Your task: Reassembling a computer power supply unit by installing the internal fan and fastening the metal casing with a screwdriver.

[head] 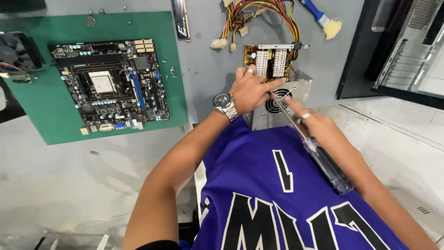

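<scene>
An opened metal power supply (296, 90) stands at the grey table's edge, its circuit board and heat sinks exposed and a bundle of coloured cables (259, 18) running off its top. My left hand (252, 90), with a wristwatch and a ring, rests on the unit's side by the fan grille (276, 105). My right hand (317, 125) grips a screwdriver (319, 155) with a dark transparent handle. Its shaft slants up toward the fan grille, and my left index finger lies next to the tip.
A motherboard (111, 85) lies on a green mat (41, 106) at the left. Loose screws (173, 71) are scattered beside it. A memory stick (181, 21) and a brush (326, 21) lie at the top. A dark computer case (397, 51) stands at the right.
</scene>
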